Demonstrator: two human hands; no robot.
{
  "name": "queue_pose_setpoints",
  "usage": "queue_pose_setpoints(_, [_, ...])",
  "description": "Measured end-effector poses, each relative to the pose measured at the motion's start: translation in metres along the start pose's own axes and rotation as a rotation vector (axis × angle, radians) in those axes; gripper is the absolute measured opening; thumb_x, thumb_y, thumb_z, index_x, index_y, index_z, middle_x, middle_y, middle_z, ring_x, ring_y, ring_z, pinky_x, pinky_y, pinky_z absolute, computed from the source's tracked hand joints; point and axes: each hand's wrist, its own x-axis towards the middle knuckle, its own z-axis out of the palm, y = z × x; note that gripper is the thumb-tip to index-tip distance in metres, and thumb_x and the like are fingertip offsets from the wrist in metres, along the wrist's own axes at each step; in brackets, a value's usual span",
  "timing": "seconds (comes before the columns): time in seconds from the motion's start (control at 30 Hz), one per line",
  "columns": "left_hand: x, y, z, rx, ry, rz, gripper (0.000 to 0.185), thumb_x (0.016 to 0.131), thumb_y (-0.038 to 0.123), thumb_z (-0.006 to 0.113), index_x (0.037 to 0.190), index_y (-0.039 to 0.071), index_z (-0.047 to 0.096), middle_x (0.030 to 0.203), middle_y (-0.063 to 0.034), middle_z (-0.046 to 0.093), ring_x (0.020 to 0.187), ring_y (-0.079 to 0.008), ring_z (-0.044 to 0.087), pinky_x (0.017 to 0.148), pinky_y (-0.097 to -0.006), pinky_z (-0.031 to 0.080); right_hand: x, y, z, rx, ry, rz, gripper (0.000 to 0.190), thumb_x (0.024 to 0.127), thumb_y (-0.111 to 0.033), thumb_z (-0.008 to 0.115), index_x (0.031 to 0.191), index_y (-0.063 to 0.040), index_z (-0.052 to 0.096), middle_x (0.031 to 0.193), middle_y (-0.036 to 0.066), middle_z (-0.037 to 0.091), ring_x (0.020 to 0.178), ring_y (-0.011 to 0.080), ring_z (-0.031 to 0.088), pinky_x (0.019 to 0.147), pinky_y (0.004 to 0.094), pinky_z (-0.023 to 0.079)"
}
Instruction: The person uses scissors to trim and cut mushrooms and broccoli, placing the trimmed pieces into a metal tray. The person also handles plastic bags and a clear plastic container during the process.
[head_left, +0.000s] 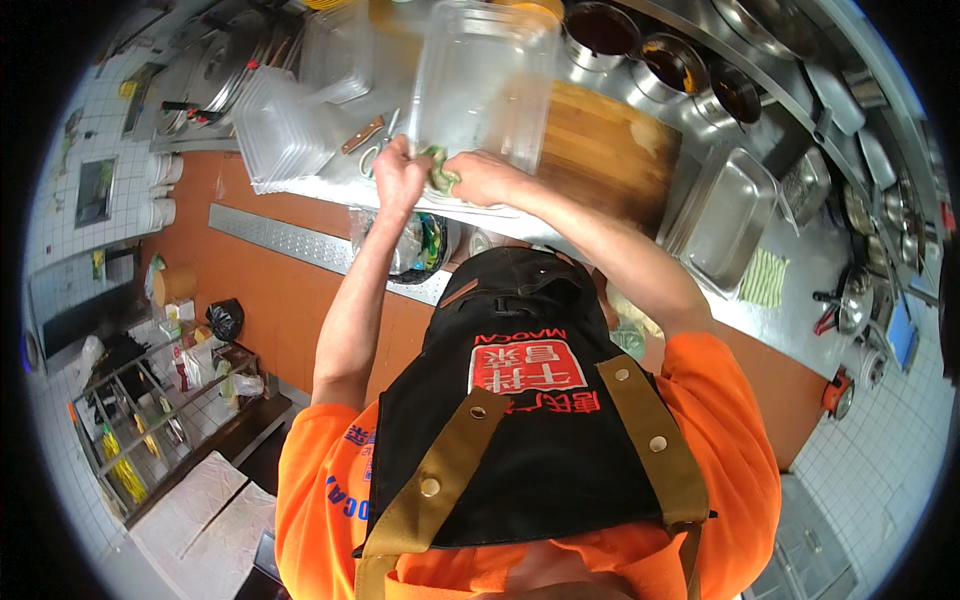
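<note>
A large clear plastic container (480, 82) lies before me on the steel counter, its near end towards my body. My left hand (397, 178) is closed at its near left corner, thumb side up against the rim. A crumpled green and white cloth (441, 174) is bunched in my right hand (486, 177), pressed against the near end of the container. Just left of my left hand lie scissors (369, 159), partly hidden by it, and a wooden-handled knife (363, 135).
Nested clear containers (281, 131) stand to the left. On the right are a wooden cutting board (611, 142), steel pans (731, 217) and a striped green cloth (763, 277). Pots with dark contents (600, 37) stand at the back. Below the counter edge is a lined bin (420, 251).
</note>
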Motion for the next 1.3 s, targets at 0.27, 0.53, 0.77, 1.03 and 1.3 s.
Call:
queue_pose_setpoints(0.27, [0.014,-0.144,-0.058,0.103,-0.084,-0.209,0.019,0.075,0.01,0.063,0.063,0.002,0.05,0.059,-0.005,0.055,0.059,-0.0138,0.048,0.06,-0.0325,0.042,-0.096,0.143,-0.001,0.112,0.523,0.408,0.031,0.084,-0.016,0.063,0.115,-0.011,0.065,0.104,0.016,0.069,0.093,0.0303,0.067,0.084,0.0413,0.052])
queue_pose_setpoints(0.53, [0.048,-0.217,-0.003,-0.049,-0.213,-0.169,0.007,0.071,0.001,0.059,0.072,0.005,0.053,0.067,-0.0002,0.054,0.066,-0.0116,0.049,0.062,-0.0283,0.041,-0.081,0.293,0.082,-0.333,0.847,0.565,0.051,0.086,-0.011,0.061,0.136,-0.011,0.05,0.145,0.019,0.04,0.136,0.0408,0.031,0.112,0.0468,0.03])
queue_pose_setpoints(0.77, [0.117,-0.325,0.01,0.198,-0.317,-0.008,0.005,0.07,0.005,0.062,0.067,0.003,0.058,0.071,-0.0086,0.064,0.065,-0.0179,0.056,0.065,-0.0333,0.046,-0.136,0.197,0.17,0.352,0.88,0.438,0.035,0.095,-0.027,0.057,0.122,-0.005,0.059,0.113,0.021,0.064,0.106,0.0386,0.06,0.095,0.042,0.046])
queue_pose_setpoints(1.03, [0.089,-0.18,-0.009,0.237,-0.191,0.319,0.043,0.083,0.014,0.074,0.119,0.0,0.054,0.123,-0.0187,0.056,0.105,-0.0261,0.058,0.088,-0.0368,0.049,-0.263,0.069,0.301,1.067,0.768,0.765,0.054,0.1,-0.041,0.047,0.134,0.0,0.051,0.137,0.019,0.053,0.128,0.0287,0.049,0.106,0.0355,0.037])
queue_pose_setpoints(1.3, [-0.125,-0.039,0.06,0.172,-1.579,-0.033,0.037,0.099,0.023,0.054,0.129,0.002,0.056,0.135,-0.0102,0.054,0.121,-0.0198,0.052,0.104,-0.0302,0.037,-0.295,0.15,0.353,1.455,1.204,0.848,0.034,0.096,-0.027,0.057,0.11,0.003,0.064,0.094,0.005,0.068,0.083,0.0142,0.063,0.073,0.0295,0.051])
